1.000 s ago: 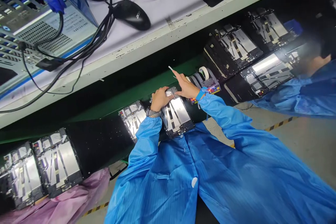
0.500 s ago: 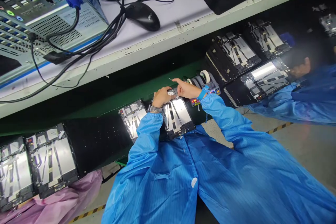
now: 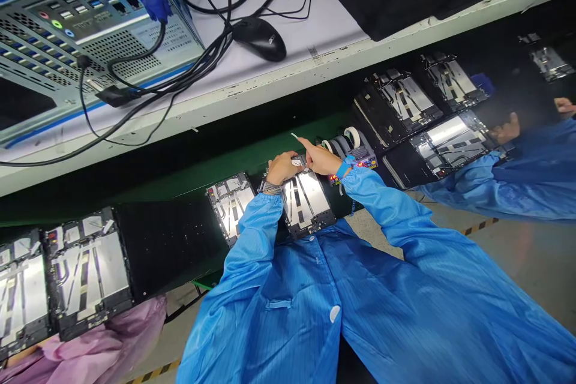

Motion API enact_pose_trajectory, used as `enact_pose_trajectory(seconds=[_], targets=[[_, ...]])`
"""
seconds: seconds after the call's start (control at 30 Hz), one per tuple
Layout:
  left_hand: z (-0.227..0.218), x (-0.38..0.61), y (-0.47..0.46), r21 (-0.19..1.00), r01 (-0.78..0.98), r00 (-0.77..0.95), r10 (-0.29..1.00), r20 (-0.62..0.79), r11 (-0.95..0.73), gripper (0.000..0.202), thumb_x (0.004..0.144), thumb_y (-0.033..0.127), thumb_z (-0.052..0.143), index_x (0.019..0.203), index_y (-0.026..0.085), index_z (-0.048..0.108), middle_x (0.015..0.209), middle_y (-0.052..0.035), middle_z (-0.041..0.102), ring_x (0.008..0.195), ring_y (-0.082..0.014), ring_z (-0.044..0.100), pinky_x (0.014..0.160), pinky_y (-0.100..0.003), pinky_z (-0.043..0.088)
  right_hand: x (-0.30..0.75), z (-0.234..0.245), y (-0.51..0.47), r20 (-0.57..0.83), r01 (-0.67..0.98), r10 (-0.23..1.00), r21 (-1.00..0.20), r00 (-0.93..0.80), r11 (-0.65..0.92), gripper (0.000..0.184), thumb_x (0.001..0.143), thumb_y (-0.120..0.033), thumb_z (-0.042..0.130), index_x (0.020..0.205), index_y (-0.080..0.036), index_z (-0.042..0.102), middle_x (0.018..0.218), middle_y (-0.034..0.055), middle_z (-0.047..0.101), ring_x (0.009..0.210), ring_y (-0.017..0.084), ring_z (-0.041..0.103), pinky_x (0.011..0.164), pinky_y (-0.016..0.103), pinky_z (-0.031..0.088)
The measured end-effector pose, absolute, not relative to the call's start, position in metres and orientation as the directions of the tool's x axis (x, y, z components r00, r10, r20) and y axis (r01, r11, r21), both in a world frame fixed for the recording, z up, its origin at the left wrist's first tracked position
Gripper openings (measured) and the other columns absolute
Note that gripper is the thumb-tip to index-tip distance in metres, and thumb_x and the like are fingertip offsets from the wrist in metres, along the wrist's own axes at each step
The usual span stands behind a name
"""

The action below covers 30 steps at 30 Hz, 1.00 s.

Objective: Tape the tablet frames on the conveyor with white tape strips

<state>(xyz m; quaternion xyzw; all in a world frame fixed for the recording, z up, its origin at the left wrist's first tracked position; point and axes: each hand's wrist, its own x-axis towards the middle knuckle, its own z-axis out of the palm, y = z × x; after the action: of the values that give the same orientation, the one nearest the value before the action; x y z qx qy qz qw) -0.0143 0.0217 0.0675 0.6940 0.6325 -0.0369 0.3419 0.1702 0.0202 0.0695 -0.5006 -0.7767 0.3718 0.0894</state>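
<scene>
An opened tablet chassis [image 3: 310, 204] with silver shielding lies on the black conveyor belt [image 3: 171, 246] right in front of me. My left hand [image 3: 282, 168] rests curled on its far edge, fingers pressed down on a small part there. Just to the right, my right hand [image 3: 320, 158] has its fingers pinched on a thin pale strip [image 3: 294, 135] that sticks up beyond the fingertips. A second chassis [image 3: 230, 205] lies just left of my left sleeve.
A tape dispenser [image 3: 355, 144] with rolls stands right of my hands. More chassis lie at the left [image 3: 85, 270] and right [image 3: 450, 141], where another person's hand [image 3: 506, 130] works. A shelf above holds a computer case [image 3: 67, 36], cables and a mouse [image 3: 260, 38].
My right hand has come down and closer to the left hand with the strip. The camera view has shifted slightly; the other person's hand has drawn back a little.
</scene>
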Motion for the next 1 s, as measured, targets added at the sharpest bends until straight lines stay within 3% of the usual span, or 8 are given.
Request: enact_pose_trajectory(seconds=[0.17,0.37,0.43,0.5,0.67,0.87,0.93,1.0], targets=[[0.065,-0.015,0.022,0.45,0.893,0.216,0.859,-0.464,0.018,0.069,0.078,0.065,0.074,0.136,0.029,0.065,0.134,-0.0114,0.07,0.128,-0.0375,0.06,0.109,-0.051,0.039,0.168,0.067,0.015,-0.206,0.703,0.855,-0.674,-0.475,0.228,0.099,0.08,-0.005,0.074,0.164,-0.023,0.024,0.082,-0.0003,0.069,0.076,0.021,0.063,0.075,0.029,0.045],[0.067,-0.016,0.022,0.475,0.879,0.22,0.863,-0.455,0.026,0.059,0.077,0.059,0.076,0.129,0.031,0.068,0.132,-0.0089,0.071,0.127,-0.0364,0.06,0.11,-0.051,0.037,0.183,0.056,0.032,-0.126,0.734,0.915,-0.642,-0.383,0.219,0.117,0.069,-0.025,0.091,0.164,-0.033,0.025,0.113,0.0074,0.063,0.095,0.027,0.064,0.085,0.037,0.048],[0.068,-0.016,0.022,0.462,0.886,0.213,0.861,-0.461,0.028,0.056,0.079,0.055,0.075,0.129,0.032,0.068,0.133,-0.0078,0.071,0.128,-0.0352,0.06,0.111,-0.051,0.036,0.194,0.046,0.04,-0.178,0.721,0.924,-0.681,-0.338,0.133,0.122,0.065,-0.035,0.094,0.165,-0.031,0.024,0.112,0.0066,0.061,0.092,0.026,0.063,0.085,0.039,0.05],[0.068,-0.015,0.022,0.451,0.892,0.203,0.86,-0.468,0.035,0.054,0.08,0.053,0.074,0.13,0.033,0.067,0.135,-0.0074,0.07,0.129,-0.035,0.06,0.111,-0.051,0.036,0.2,0.035,0.04,-0.219,0.673,0.933,-0.739,-0.286,0.033,0.117,0.069,-0.042,0.09,0.165,-0.026,0.023,0.109,0.0056,0.06,0.085,0.021,0.06,0.083,0.038,0.051],[0.074,-0.015,0.024,0.476,0.878,0.223,0.843,-0.489,0.043,0.055,0.083,0.05,0.072,0.134,0.028,0.067,0.139,-0.0103,0.067,0.131,-0.0364,0.058,0.113,-0.053,0.036,0.189,0.015,0.002,-0.128,0.507,0.965,-0.862,-0.23,0.006,0.116,0.077,-0.042,0.081,0.167,-0.026,0.01,0.127,0.0104,0.054,0.076,0.015,0.053,0.077,0.036,0.052],[0.107,-0.063,0.006,0.731,0.681,0.223,0.962,-0.156,-0.039,0.045,0.1,0.039,0.052,0.142,0.026,0.06,0.147,-0.0063,0.061,0.135,-0.0244,0.055,0.112,-0.038,0.044,0.178,0.026,-0.029,-0.094,0.498,0.99,-0.867,-0.105,-0.029,0.112,0.079,-0.039,0.077,0.167,-0.024,0.009,0.135,0.0158,0.052,0.088,0.022,0.055,0.086,0.044,0.052],[0.109,-0.088,-0.011,0.771,0.637,0.14,0.985,-0.098,-0.014,0.042,0.1,0.037,0.051,0.14,0.026,0.06,0.144,-0.0059,0.062,0.131,-0.0224,0.058,0.109,-0.036,0.047,0.173,0.04,-0.031,-0.019,0.513,0.995,-0.858,-0.096,0.034,0.1,0.084,-0.035,0.072,0.166,-0.024,0.015,0.128,0.0131,0.057,0.095,0.024,0.056,0.094,0.045,0.049],[0.1,-0.107,-0.032,0.8,0.599,0.045,0.995,-0.085,0.041,0.04,0.098,0.035,0.055,0.137,0.025,0.061,0.141,-0.0073,0.063,0.127,-0.0219,0.06,0.105,-0.036,0.05,0.161,0.056,-0.033,0.041,0.515,0.978,-0.845,-0.202,0.142,0.09,0.086,-0.029,0.069,0.164,-0.026,0.023,0.118,0.0087,0.063,0.099,0.025,0.056,0.099,0.045,0.046]])
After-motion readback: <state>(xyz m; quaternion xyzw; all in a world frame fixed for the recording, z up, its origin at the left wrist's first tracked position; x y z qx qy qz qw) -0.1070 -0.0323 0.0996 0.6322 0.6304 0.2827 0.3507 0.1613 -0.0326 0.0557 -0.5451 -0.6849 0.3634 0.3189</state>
